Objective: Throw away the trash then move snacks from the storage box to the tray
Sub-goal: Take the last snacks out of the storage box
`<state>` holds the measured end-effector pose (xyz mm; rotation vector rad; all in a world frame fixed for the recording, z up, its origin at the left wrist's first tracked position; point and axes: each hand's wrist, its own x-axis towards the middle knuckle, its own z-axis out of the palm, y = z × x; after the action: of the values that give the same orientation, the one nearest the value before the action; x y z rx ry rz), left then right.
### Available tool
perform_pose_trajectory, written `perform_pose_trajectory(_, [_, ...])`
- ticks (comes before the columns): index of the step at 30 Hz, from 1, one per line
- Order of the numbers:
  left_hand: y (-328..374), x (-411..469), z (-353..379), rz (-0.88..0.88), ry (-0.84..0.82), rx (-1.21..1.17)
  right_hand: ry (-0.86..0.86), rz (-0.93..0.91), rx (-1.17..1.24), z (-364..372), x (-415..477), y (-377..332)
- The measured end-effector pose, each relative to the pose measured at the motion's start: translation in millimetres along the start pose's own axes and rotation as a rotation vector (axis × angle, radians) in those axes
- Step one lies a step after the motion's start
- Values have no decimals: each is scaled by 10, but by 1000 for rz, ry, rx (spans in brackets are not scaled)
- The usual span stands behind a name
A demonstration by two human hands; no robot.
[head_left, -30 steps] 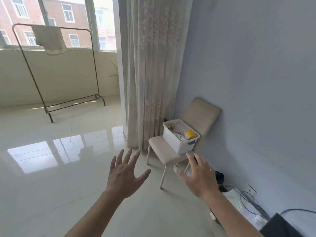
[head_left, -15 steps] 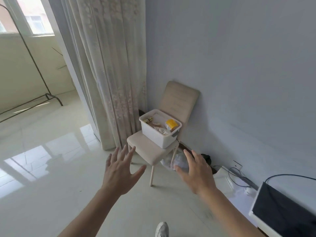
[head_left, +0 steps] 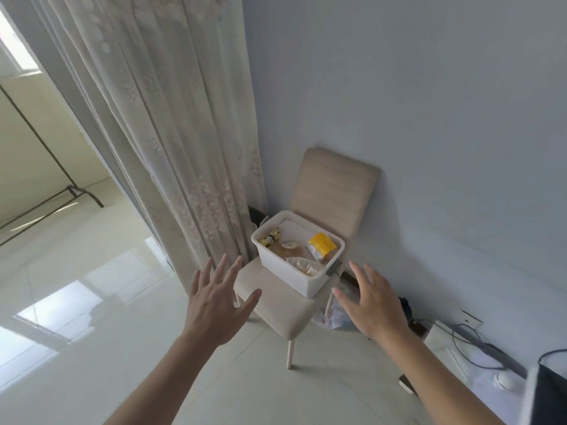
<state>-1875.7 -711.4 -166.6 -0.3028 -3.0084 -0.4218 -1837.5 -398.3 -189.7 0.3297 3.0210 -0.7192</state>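
A white storage box [head_left: 302,282] stands on the seat of a beige chair [head_left: 334,185] against the wall. Inside it lie several snacks: a yellow packet [head_left: 321,244], a small yellow-and-black wrapped snack [head_left: 271,236], a round pastry [head_left: 290,245] and a clear bag [head_left: 303,265]. My left hand [head_left: 214,300] is stretched out, fingers spread, in front of the chair's left side, holding nothing. On the chair's right my right hand [head_left: 371,303] is also open and empty. Both hands are short of the box. No tray is in view.
A patterned curtain [head_left: 171,124] hangs left of the chair. A crumpled plastic bag [head_left: 336,317] lies on the floor under the chair's right side. Cables [head_left: 466,342] and a dark device [head_left: 549,391] sit at the lower right. A clothes rack base [head_left: 70,194] stands far left.
The view has closed in on the chair and box, which now appear larger and more central. Both hands stay open and have spread wider apart on either side of the chair.
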Motion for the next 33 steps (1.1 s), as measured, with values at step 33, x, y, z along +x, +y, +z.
perform_pose_trajectory(33, [-1023,4690,1363,329,-373,-139,123,321,25,1030,3338,-1058])
